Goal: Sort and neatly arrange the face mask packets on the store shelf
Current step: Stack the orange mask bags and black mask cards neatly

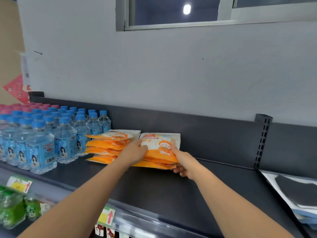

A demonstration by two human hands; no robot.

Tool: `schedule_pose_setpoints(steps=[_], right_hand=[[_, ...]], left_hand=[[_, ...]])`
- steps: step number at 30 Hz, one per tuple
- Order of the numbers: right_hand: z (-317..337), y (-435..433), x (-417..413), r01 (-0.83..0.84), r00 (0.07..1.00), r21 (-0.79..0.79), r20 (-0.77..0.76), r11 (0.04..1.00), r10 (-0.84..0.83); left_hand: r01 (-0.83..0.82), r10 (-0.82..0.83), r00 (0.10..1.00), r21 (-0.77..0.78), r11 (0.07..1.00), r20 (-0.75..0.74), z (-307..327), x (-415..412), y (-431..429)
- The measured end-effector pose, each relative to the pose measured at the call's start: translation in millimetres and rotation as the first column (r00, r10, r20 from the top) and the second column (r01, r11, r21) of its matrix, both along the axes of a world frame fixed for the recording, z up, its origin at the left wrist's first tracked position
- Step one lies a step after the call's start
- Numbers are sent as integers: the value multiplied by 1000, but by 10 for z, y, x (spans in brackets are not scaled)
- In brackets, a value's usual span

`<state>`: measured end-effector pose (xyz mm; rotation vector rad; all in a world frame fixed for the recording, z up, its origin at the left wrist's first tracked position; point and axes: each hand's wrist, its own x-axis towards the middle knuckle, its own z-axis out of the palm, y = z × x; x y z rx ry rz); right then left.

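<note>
Packets [160,143] of face masks, orange and white, lie in two stacks on a dark shelf [154,184], flat and face up, so that the printed fronts can be read from the aisle.

The left hand [137,151] clasps the near-left edge of the right stack [159,158], thumb on the top packet. The right hand [182,164] grips the stack's near-right corner, thumb above and fingers curled beneath. With a hand at either side, the person looks to be squaring the pile and nudging it into line with its neighbour.

The left stack [106,146] lies just beyond the left hand, touched by neither hand, its layers fanned and uneven. It likely needs the same treatment.

By count there are two stacks. At least four orange edges show in the left one and about four in the right, though the hands hide part of it.

Farther left of the left hand, bottles [42,140] of water stand in tight rows, too many to count, blue caps in front and pink caps behind. Two price tags [107,214] show on the shelf's front lip, below the forearms.
</note>
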<state>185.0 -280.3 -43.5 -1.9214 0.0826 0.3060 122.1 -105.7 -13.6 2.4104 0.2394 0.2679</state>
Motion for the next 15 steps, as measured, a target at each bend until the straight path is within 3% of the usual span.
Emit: schedule_pose_setpoints(steps=[6,12,15], right_hand=[[-63,211,0,67,998,-18,4,998,-67],[-75,324,-10,129,991,-77,29,989,-127],[-85,363,-6,131,991,-88,33,987,-129]], left_hand=[[-3,5,1000,276,961,-4,-70,118,218],[-107,46,991,541,834,126,-129,149,309],[-157,68,983,594,789,170,-134,119,291]])
